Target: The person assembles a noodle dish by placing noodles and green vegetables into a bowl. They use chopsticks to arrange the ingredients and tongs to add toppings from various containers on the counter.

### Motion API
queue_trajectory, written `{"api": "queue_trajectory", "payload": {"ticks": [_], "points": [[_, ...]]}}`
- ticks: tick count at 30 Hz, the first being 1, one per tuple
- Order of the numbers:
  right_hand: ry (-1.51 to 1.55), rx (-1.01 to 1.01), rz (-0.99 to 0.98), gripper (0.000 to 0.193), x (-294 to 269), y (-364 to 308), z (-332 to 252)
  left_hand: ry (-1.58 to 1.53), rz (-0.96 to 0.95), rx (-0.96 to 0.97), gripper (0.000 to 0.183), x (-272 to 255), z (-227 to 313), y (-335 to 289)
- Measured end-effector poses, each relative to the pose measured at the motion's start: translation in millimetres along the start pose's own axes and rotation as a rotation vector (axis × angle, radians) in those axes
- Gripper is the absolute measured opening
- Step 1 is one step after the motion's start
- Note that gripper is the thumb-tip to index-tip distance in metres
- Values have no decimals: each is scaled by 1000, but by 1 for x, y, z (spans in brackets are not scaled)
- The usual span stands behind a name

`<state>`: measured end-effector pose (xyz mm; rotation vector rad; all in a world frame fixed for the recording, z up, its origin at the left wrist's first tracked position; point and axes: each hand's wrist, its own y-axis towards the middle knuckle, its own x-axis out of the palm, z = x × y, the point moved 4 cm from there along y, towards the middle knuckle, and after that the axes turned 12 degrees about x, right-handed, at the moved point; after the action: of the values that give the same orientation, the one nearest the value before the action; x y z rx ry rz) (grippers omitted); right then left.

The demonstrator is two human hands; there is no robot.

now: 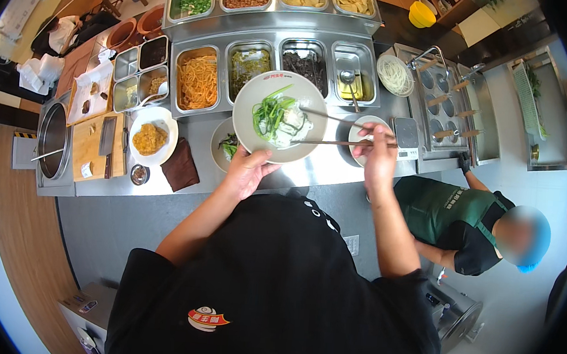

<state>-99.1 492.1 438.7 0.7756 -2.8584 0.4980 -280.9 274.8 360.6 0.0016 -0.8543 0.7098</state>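
Observation:
My left hand (252, 169) grips a pale round bowl (312, 98) by its near edge, thumb on the rim, holding it tilted above the counter. In the bowl are green leafy vegetables (272, 115) and something white and glossy, perhaps noodles. Long dark chopsticks (336, 142) are held in my right hand (380, 154), their tips spread apart at the food's right side. Partly hidden behind the held bowl, a second bowl (217, 153) with greens stands on the counter. Under the chopsticks and my right hand is another white bowl (354, 152), its contents hard to make out.
Metal trays (198, 77) of toppings line the counter's back. On the left are a cutting board (93, 137) with a cleaver (107, 136), a plate (171, 121) of yellow food and a brown cloth (181, 167). A scale (405, 133) and noodle cooker (435, 112) stand right, near a co-worker (440, 213).

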Motion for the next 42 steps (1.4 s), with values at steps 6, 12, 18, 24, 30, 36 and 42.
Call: {"api": "queue_trajectory", "payload": {"ticks": [6, 12, 18, 24, 30, 36, 42], "points": [[408, 143, 126, 29, -17, 12, 68, 62, -1, -12, 51, 22, -2, -11], [44, -120, 68, 30, 18, -16, 9, 136, -54, -116, 51, 26, -10, -19], [-355, -174, -67, 28, 14, -18, -7, 111, -12, -116, 49, 16, -5, -21], [-278, -49, -121, 26, 8, -11, -1, 122, 23, -141, 48, 4, -13, -20], [-376, -162, -159, 25, 26, -20, 8, 109, 19, -192, 51, 19, -20, -27], [-128, -169, -6, 32, -19, -35, -44, 76, 41, -81, 53, 1, -5, -20], [57, 64, 9, 30, -33, -10, 25, 207, -95, -88, 53, 15, 1, -20]]}}
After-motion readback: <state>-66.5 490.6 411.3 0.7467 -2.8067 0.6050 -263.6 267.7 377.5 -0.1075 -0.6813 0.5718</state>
